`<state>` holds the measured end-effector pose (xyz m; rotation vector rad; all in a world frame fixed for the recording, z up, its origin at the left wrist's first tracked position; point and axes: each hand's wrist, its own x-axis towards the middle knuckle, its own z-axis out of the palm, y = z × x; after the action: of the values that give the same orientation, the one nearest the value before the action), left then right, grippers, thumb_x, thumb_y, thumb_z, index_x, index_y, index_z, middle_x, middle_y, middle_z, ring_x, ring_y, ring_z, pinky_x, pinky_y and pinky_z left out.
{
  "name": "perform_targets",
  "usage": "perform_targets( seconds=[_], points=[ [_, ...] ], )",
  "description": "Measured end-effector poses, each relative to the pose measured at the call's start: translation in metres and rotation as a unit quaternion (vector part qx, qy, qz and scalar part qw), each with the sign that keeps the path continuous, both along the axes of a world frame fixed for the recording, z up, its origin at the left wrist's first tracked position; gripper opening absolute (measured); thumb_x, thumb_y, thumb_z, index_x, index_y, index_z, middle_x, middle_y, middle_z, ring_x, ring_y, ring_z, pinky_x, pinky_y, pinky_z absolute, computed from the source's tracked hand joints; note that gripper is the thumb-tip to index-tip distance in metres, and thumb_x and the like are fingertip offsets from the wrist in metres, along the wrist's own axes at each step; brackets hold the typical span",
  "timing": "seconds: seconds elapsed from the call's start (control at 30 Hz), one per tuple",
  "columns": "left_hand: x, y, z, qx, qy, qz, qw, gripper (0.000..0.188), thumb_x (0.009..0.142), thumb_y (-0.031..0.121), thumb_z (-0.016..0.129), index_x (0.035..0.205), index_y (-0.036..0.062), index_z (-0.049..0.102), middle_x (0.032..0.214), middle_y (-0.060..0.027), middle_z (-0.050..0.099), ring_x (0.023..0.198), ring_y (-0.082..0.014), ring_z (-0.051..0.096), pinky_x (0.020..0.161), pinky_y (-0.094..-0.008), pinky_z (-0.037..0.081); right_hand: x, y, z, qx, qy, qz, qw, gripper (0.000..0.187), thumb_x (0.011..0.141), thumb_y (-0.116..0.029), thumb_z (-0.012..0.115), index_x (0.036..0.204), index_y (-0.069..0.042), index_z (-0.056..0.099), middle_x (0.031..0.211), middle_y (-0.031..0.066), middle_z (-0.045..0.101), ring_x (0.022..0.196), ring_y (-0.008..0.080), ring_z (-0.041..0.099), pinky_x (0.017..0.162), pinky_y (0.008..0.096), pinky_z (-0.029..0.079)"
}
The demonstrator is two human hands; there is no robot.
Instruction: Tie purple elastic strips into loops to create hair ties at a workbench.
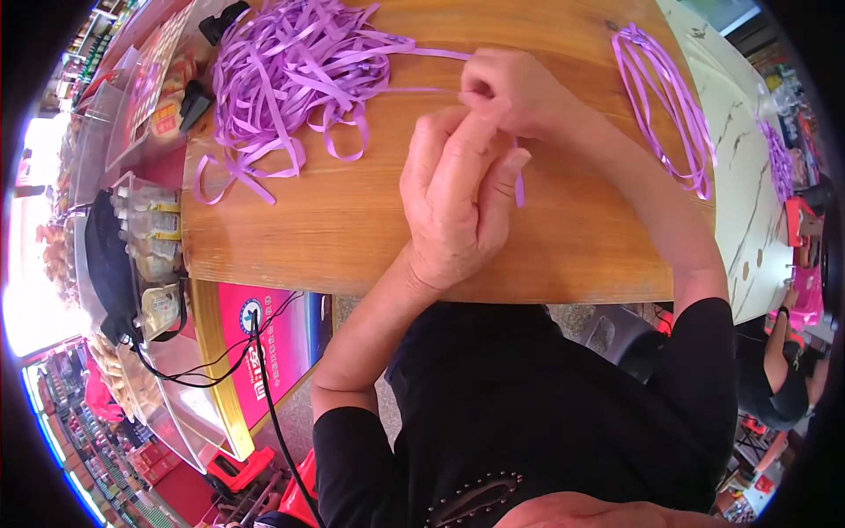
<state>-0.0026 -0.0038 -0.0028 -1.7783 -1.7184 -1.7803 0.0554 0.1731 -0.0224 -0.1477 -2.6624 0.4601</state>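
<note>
Over the wooden table, my two hands meet. My right hand is curled closed on a narrow purple ribbon; strands run to it from a large tangled heap of purple ribbon at the far left. My left hand reaches up against it, its fingertips at the right hand's fingers and its thumb standing apart. A short ribbon end hangs beside the left thumb. Where the fingertips overlap, the ribbon is hidden.
A looped bundle of purple ribbon lies along the right of the wooden table. To its right stands a white marbled table. Small bottles fill a rack at the left, with black cables below. Another person sits at far right.
</note>
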Motion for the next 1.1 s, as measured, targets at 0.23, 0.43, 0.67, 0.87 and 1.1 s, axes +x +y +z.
perform_targets(
  seconds=[0.23,0.43,0.67,0.87,1.1],
  points=[
    [0.01,0.02,0.012,0.035,0.069,-0.018,0.997,0.039,0.078,0.006,0.066,0.115,-0.0028,0.054,0.1,-0.0165,0.059,0.091,-0.0324,0.056,0.08,-0.038,0.046,0.109,-0.034,0.075,-0.463,-0.058,-0.086,0.88,0.011,0.089,-0.014,0.058,0.091,-0.003,0.057,0.077,0.0014,0.06,0.069,0.0068,0.055,0.06,0.0186,0.043],
    [0.052,0.026,0.009,-0.082,-0.072,-0.264,0.958,0.021,0.08,0.006,0.066,0.1,0.0005,0.061,0.084,-0.0125,0.059,0.068,-0.0241,0.054,0.061,-0.031,0.045,0.178,-0.031,0.091,-0.525,0.034,-0.124,0.841,0.009,0.09,-0.013,0.055,0.092,-0.004,0.054,0.073,-0.0003,0.057,0.057,0.0017,0.047,0.049,0.013,0.031],
    [0.042,0.024,0.008,-0.087,-0.141,-0.194,0.967,0.003,0.079,0.0,0.065,0.081,0.0015,0.064,0.067,-0.0065,0.057,0.059,-0.0165,0.049,0.053,-0.0278,0.039,0.204,-0.028,0.07,-0.419,-0.001,-0.214,0.882,0.017,0.088,-0.01,0.058,0.102,-0.003,0.064,0.077,-0.0031,0.057,0.064,0.0024,0.048,0.055,0.0164,0.033],
    [-0.021,0.005,0.003,-0.143,0.123,0.042,0.981,0.008,0.078,0.0,0.064,0.086,0.0015,0.064,0.077,-0.0091,0.061,0.066,-0.0235,0.056,0.056,-0.0303,0.042,0.196,-0.02,0.047,-0.383,0.045,-0.207,0.899,0.014,0.088,-0.009,0.06,0.099,-0.002,0.067,0.079,-0.0021,0.059,0.069,0.0044,0.05,0.058,0.0183,0.037],
    [0.015,0.026,0.006,-0.072,0.229,0.082,0.967,0.021,0.085,-0.001,0.056,0.106,-0.0014,0.06,0.108,-0.0148,0.058,0.091,-0.0198,0.055,0.08,-0.0282,0.045,0.155,-0.032,0.043,-0.2,0.132,-0.073,0.968,0.016,0.082,-0.001,0.065,0.097,-0.003,0.068,0.082,0.0013,0.062,0.073,0.0093,0.055,0.062,0.0209,0.043]
  ],
)
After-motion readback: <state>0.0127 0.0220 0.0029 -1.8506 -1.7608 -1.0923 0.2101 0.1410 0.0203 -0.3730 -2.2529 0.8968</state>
